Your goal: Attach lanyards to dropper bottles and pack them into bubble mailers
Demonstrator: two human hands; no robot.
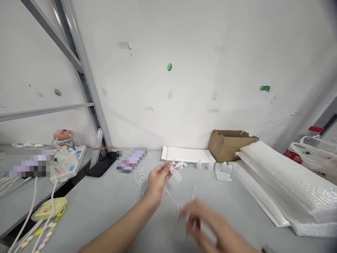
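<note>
Left hand: thumb and fingers pinched together on the upper end of a small frosted, translucent plastic bottle; left hand [155, 181], bottle [176, 174].
Held bottle: in the air over the grey tabletop [105, 214], tilted, lower end pointing down and to the right.
At the fingertips: something small and white by the bottle's upper end; too small to tell what.
Right hand: blurred, near the table's front, fingers loosely curled; cannot tell whether it grips anything [198, 219].
Bottle handling: likely very light, thin-walled, a little squeezable; smooth, so may slip or roll. Unlikely to shatter.
Best hold: probably the firmer upper end, or lightly round the body without denting it.
Thin white looped cord: just beyond the right hand; looks limp, best pinched at the strand [172, 199].
Small white plastic caps: clustered just behind the held bottle [181, 164].
Other frosted bottles: farther right, some upright, some lying [223, 178].
</note>
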